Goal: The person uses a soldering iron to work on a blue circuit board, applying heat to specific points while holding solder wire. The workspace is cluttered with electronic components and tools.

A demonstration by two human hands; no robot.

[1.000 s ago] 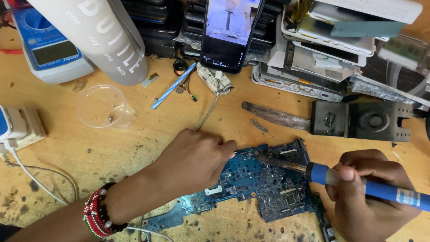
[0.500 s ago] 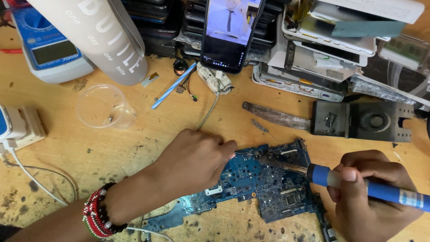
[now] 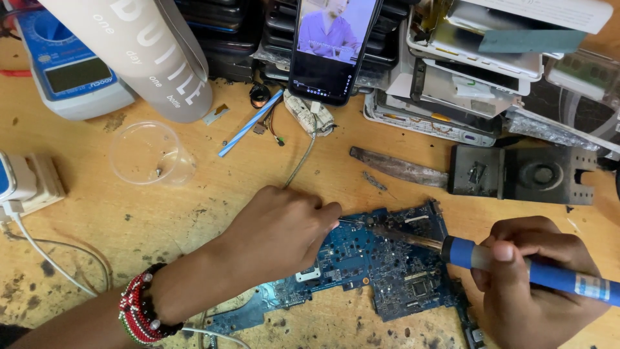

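My right hand (image 3: 533, 284) is closed around the blue soldering iron (image 3: 516, 262) near the worktop's front right corner, its tip laid on the blue circuit board (image 3: 381, 265) at the front edge. My left hand (image 3: 274, 229), fingers curled and pinching a thin wire, rests knuckles-up on the board. Since half a second ago both hands have barely shifted; farther back the clear cup (image 3: 148, 155) and propped phone (image 3: 329, 45) stay put.

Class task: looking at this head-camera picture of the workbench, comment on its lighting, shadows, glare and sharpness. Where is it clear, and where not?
Head view: even, soft light; the left hand casts only a faint shadow on the blue circuit board; board detail and the soldering iron in the right hand are sharp; the phone screen glows bright but readable; the clear plastic cup shows mild highlights; edges bend slightly.
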